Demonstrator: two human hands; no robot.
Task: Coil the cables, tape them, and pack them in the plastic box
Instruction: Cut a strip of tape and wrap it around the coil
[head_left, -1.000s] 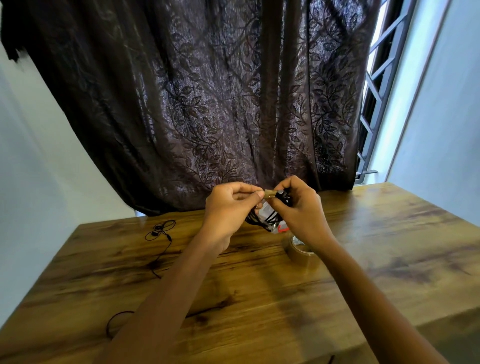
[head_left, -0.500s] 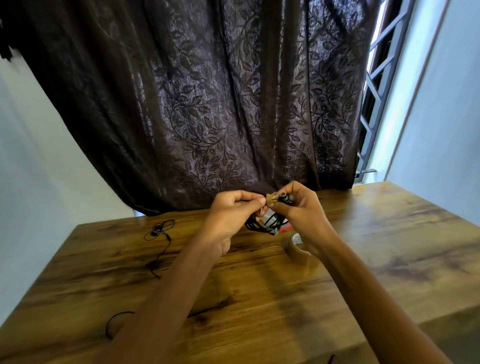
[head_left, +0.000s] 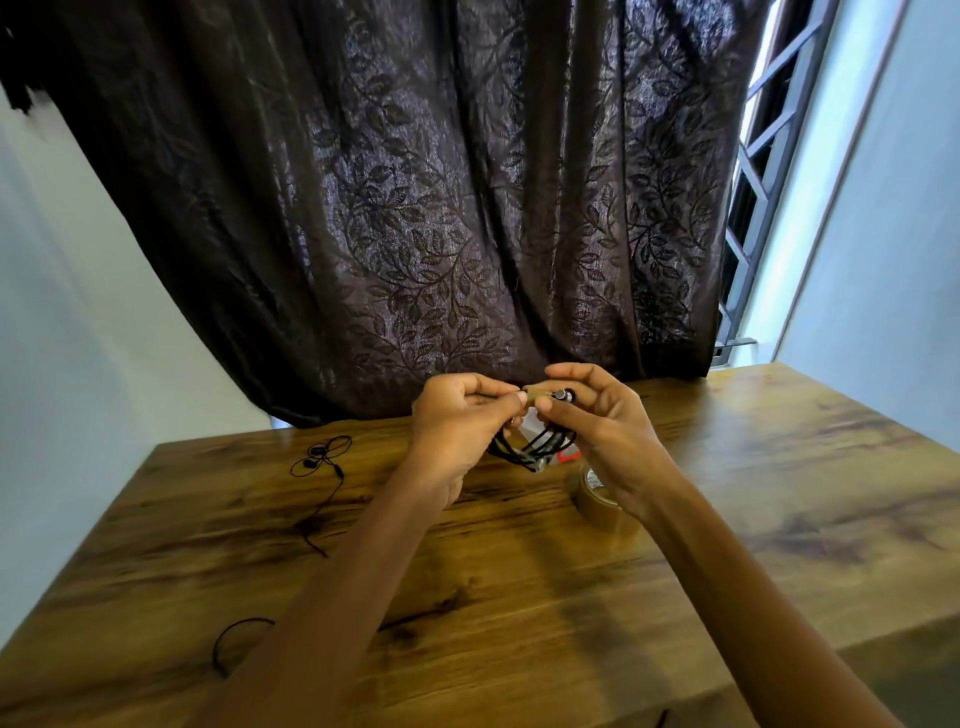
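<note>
Tape roll (head_left: 597, 505) half-hidden behind right hand (head_left: 602, 431)

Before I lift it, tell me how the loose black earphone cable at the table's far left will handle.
Likely floppy: the earphone cable lies in slack loops on the table. Probably very light, being so thin. Its trailing tail may drag or tangle when lifted.
</note>
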